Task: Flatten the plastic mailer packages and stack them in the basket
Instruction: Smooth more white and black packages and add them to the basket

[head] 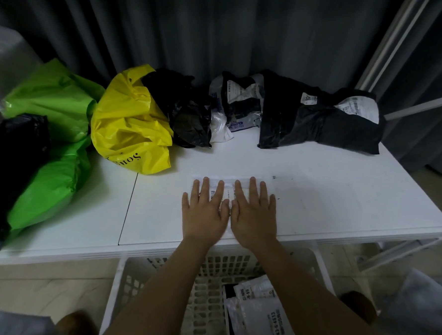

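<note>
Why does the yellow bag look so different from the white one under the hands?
The yellow bag is puffy and crumpled; the white mailer lies flat. The yellow bag sits untouched at the back, while the left hand and right hand press the white mailer. Both are plastic, on the white table.

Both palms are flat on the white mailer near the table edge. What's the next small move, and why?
Probably slide the white mailer toward the table's near edge and lower it into the basket. It already looks flat under the left hand and right hand, and the basket directly below holds flattened mailers.
</note>
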Available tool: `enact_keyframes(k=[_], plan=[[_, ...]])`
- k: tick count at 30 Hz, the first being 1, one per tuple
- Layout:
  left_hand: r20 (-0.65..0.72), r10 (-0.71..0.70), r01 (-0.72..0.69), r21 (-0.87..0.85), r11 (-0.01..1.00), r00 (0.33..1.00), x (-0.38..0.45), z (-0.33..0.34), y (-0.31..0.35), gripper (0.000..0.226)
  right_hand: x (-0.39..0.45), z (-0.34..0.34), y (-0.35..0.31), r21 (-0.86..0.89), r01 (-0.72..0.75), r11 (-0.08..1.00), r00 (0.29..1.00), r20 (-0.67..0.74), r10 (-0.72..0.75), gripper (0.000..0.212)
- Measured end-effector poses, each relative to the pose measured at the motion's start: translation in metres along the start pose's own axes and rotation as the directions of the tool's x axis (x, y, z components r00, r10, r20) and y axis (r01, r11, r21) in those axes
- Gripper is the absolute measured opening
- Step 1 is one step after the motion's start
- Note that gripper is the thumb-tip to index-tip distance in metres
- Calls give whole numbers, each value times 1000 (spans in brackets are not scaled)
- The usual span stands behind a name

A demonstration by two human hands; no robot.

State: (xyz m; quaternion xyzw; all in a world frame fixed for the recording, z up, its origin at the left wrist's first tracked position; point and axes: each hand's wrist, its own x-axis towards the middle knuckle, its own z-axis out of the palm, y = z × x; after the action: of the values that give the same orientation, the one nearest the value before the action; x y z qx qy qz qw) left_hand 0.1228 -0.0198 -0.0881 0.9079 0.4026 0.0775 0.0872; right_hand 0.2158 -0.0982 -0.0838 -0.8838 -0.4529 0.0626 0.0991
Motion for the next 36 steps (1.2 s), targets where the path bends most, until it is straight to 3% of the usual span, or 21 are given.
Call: enact_keyframes(k=[4, 8, 12, 16, 18, 21, 23, 26, 27, 29, 33, 35, 36], plan=[[33, -10, 9, 19, 1000, 999, 1, -2, 2, 77, 1, -1, 0, -18, -3, 1000, 1000, 16, 4, 59], [85, -18, 13, 59, 998, 996, 4, -5, 2, 57, 2, -5, -1, -23, -11, 1000, 996, 89, 13, 57], [100, 10, -18, 83, 996, 995, 2, -6, 0, 86, 2, -20, -6, -88, 3, 996, 979, 202, 15, 57], [57, 46, -52, 114, 992, 997, 5, -18, 3, 75, 24, -45, 6, -108, 143, 984, 976, 180, -122, 69], [102, 98, -113, 163, 980, 990, 8, -17, -2, 80, 36, -56, 14, -50, 165, 985, 958, 246, -148, 81], [84, 198, -210, 179, 961, 977, 7, -23, -13, 81, 37, -59, 18, 36, 80, 996, 948, 306, -87, 89], [151, 219, -248, 217, 944, 964, 4, -21, -16, 85, 28, -59, 18, 46, 27, 999, 953, 301, -40, 86], [75, 176, -186, 142, 972, 981, -15, -21, -15, 89, 13, -60, 25, 193, -97, 976, 926, 378, 17, 81], [107, 114, -125, 105, 987, 988, -21, -20, -14, 96, 6, -61, 28, 250, -122, 960, 915, 402, 12, 78], [158, -14, 17, -18, 1000, 987, -38, -17, -13, 110, -14, -60, 32, 385, -166, 908, 916, 401, -2, 68], [-17, -178, 170, -213, 962, 984, -79, -25, 2, 106, -77, -64, 29, 726, -280, 628, 930, 367, -11, 33], [-48, -268, 222, -429, 876, 962, -100, -24, 9, 93, -111, -64, 32, 820, -322, 474, 929, 370, -9, 22], [3, -299, 250, -560, 790, 954, -109, -23, 12, 89, -126, -61, 35, 839, -342, 422, 927, 374, 8, 22]])
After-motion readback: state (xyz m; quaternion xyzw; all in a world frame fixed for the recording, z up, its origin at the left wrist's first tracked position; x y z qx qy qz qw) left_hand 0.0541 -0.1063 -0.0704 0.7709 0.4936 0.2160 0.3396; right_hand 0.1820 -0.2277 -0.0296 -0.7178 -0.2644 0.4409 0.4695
